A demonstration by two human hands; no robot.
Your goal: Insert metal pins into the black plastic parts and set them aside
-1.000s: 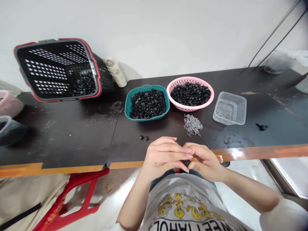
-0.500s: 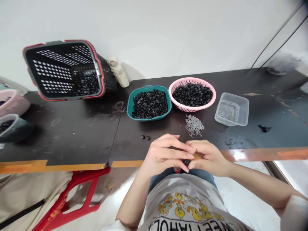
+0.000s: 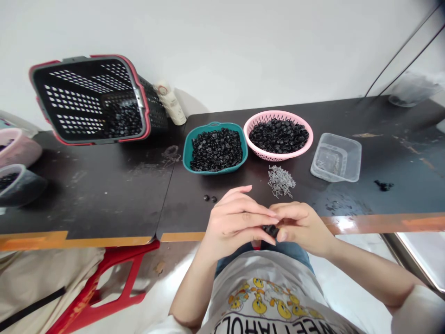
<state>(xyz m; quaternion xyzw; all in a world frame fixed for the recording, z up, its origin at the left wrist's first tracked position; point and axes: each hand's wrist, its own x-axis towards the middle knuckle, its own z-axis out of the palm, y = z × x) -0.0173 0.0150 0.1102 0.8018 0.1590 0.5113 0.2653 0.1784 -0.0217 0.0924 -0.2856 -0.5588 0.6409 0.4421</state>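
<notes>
Over the table's front edge, my left hand [image 3: 236,220] and my right hand [image 3: 301,227] meet at the fingertips. Between them is a small black plastic part [image 3: 270,229], mostly covered by the fingers, so its exact shape is hidden. Both hands are closed on it, the thumbs on the near side. Two small round black caps [image 3: 210,198] lie on the table left of my left hand. Just beyond my hands is a loose pile of thin grey metal pins [image 3: 281,181].
Behind the pins stand a teal basket [image 3: 187,157] and a pink basket [image 3: 309,141], both full of black parts. To the right are a clear plastic tub [image 3: 353,160] and a few black bits [image 3: 384,185]. A large dark crate [image 3: 148,109] lies tipped at left, beside a white bottle [image 3: 173,106].
My left hand has shifted slightly left and up, its index finger lifted a little. More of the black part shows between the fingertips.
</notes>
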